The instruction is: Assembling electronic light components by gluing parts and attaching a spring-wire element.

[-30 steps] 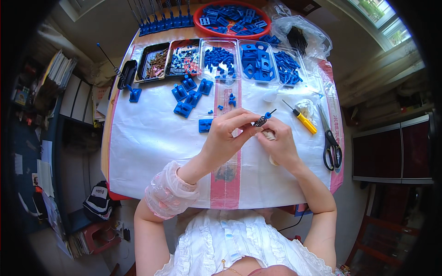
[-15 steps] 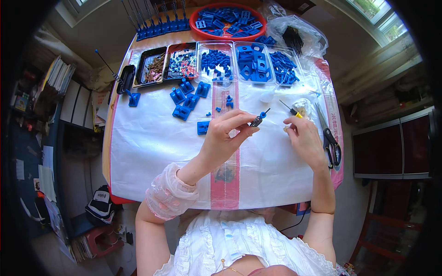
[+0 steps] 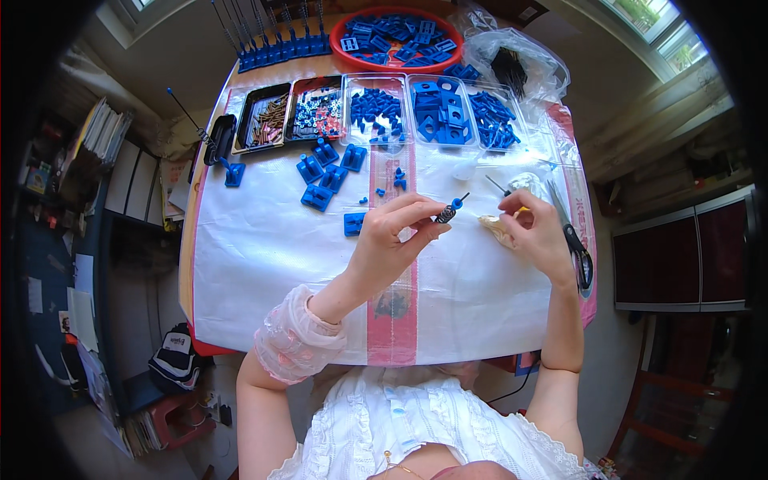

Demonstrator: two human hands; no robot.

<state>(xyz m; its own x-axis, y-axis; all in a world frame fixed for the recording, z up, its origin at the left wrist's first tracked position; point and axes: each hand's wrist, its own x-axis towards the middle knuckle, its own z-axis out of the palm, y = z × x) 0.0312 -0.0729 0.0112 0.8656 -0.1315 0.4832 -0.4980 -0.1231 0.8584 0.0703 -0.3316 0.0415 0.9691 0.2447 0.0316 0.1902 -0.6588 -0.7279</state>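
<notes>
My left hand [image 3: 400,228] pinches a coil spring [image 3: 446,214] that has a blue cap [image 3: 456,203] at its far end. A thin dark rod sticks out past the cap, tilted up to the right. Over by the yellow-handled screwdriver, my right hand [image 3: 534,236] has its thumb and fingers drawn together. A crumpled cream-coloured scrap [image 3: 496,229] shows right below those fingertips; whether they grip it is unclear. The screwdriver's thin shaft [image 3: 496,185] points away to the left, and the hand covers most of its handle.
Blue assembled bases [image 3: 318,198] and small blue pieces lie left of centre. Behind them stand trays of screws [image 3: 270,120], nuts [image 3: 318,108] and blue parts [image 3: 440,112]. Black scissors [image 3: 579,256] lie at the right edge. A red basin [image 3: 340,56] of blue parts stands at the back.
My right hand has shifted slightly right, its fingers curling closer together. More of the cream scrap shows now, and less of the screwdriver's handle. The left hand keeps its hold on the spring.
</notes>
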